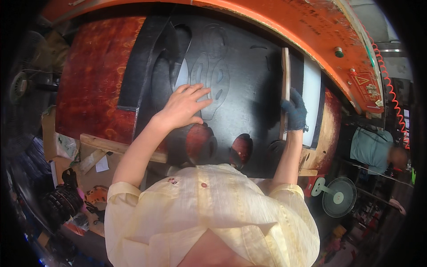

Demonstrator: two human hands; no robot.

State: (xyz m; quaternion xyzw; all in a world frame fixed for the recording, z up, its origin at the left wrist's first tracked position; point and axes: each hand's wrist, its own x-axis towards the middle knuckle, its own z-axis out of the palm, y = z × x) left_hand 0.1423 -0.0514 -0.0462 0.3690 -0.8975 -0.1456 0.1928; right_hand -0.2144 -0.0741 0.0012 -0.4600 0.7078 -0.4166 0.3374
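A large black sheet (249,75) lies over the work table in front of me. On its left part, my bare left hand (184,106) rests palm down with its fingers spread. Sole-shaped outlines (219,82) mark the sheet beside those fingers, and some cut-outs show the reddish board beneath. My right hand (295,112), in a dark blue glove, grips a long, narrow bar with pale wooden edges (285,73). That bar stands along the sheet's right side, pointing away from me. The glove hides part of its near half.
An orange machine beam (311,31) arches across the far side, with a green button (339,52). Stained red-brown board (95,75) shows at left, a white strip (312,100) at right. A fan (339,197), coiled red hose (391,91) and another person (371,149) are further right.
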